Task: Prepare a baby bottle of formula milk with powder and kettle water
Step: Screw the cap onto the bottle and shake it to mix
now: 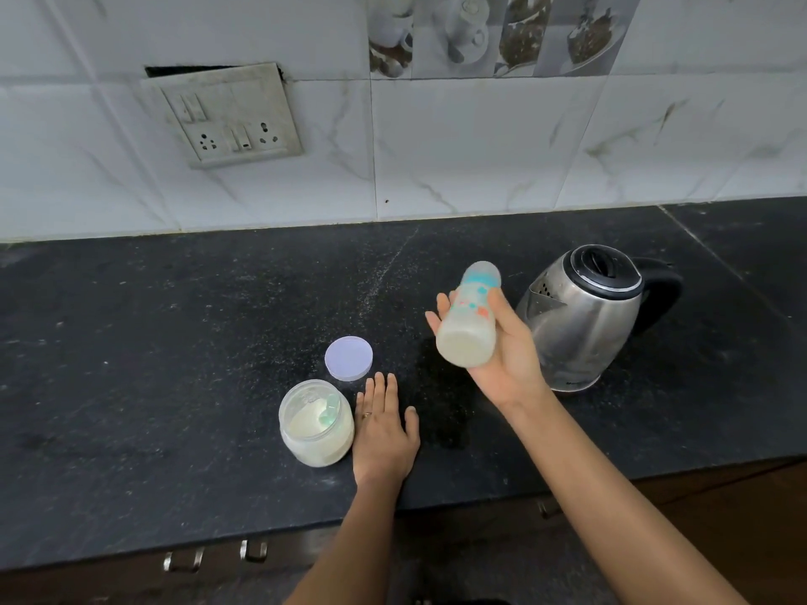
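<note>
1. Evidently the mixing step is in hand: the right grip is curled round the baby bottle, thumb on one side and fingers on the other. It holds the bottle above the surface, capped top tipped toward 12 o'clock and base toward the camera.
2. The bottle's lower part holds a pale, milky liquid (so powder and water both look to be in, though I judge that from the colour alone), and the top looks closed.
3. The left grip lies flat and spread on the surface, palm down, holding nothing. It sits just beside the open powder jar, at the jar's 3 o'clock; whether it touches the jar I cannot tell.
4. That jar stands upright with cream powder and a greenish scoop inside. Its round lid lies flat on the surface at the jar's 1 o'clock, apart from it.
5. The steel electric kettle stands at the bottle's 3 o'clock, its lid down and spout facing the bottle, touched by neither grip.
6. The next move, as I judge it, calls for shaking or swirling until no lumps show, with the cap kept seated so nothing leaks, then standing the bottle upright. The left grip is well placed to take the lid and close the jar.
</note>
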The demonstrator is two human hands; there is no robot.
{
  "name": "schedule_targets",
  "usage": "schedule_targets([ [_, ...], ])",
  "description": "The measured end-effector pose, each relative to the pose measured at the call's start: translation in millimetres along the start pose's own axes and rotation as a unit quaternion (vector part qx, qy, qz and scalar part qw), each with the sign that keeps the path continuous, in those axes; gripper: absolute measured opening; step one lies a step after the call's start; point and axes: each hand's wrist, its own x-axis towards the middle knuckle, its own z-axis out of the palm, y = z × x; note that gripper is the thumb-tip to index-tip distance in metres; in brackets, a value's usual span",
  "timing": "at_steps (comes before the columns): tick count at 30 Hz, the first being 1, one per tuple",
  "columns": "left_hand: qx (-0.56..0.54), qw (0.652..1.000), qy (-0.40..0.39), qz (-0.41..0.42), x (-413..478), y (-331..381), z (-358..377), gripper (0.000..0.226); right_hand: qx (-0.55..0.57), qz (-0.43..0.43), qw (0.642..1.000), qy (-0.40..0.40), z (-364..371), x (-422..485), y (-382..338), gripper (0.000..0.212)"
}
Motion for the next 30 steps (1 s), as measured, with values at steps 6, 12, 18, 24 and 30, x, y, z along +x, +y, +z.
schedule_targets([
  [6, 0.008, 1.000, -0.002, -0.001, 0.3, -2.2, 1.8, 0.077, -0.054, -0.027, 0.998, -0.008, -5.3, -4.9, -5.0, 0.100],
  [12, 0.016, 1.000, -0.003, -0.006, 0.0, -2.9, 3.1, 0.070, -0.142, 0.030, 0.989, -0.033, -8.5, -18.5, 0.1, 0.090],
  [18, 0.013, 1.000, 0.002, -0.001, -0.2, -1.3, 3.2, 0.078, -0.017, 0.005, 0.999, 0.043, -6.8, -3.0, 1.8, 0.074],
  [24, 0.016, 1.000, 0.007, -0.002, 0.5, 0.8, 2.8, 0.078, -0.108, -0.015, 0.992, 0.057, -6.2, -6.4, 2.5, 0.062],
  [30, 0.024, 1.000, -0.006, 0.000, 1.6, -2.7, 4.7, 0.067, -0.329, -0.005, 0.943, -0.057, -6.4, -22.9, 20.9, 0.076],
])
